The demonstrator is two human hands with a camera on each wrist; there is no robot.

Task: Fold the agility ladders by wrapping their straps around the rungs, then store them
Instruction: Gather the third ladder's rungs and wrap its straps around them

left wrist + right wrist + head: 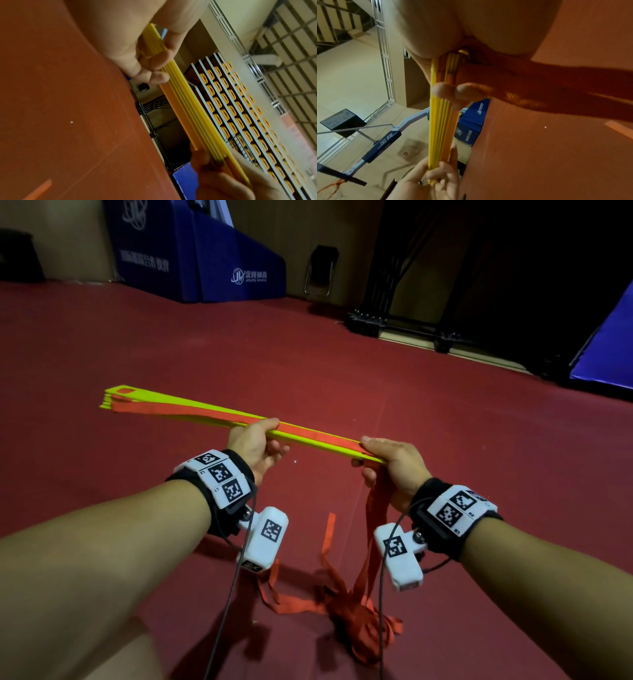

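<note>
A stack of yellow ladder rungs [191, 405] is held level above the red floor, with a red strap [318, 436] lying along its top. My left hand [255, 441] grips the stack near its middle, thumb on top. My right hand [387, 460] grips the near end and holds the strap against it. From that hand red straps [373, 529] hang down to a tangled heap [359, 621] on the floor. In the left wrist view my fingertips [159, 63] curl round the rungs [185, 102]. In the right wrist view my fingertips [453, 92] clamp the rungs [441, 121] and the strap [539, 86].
Red sports floor [445, 412] lies all around. Blue padded blocks [202, 258] stand at the far wall. A folding chair [320, 272] and black metal frames [394, 320] are at the back right. A blue mat [606, 350] sits at the right edge.
</note>
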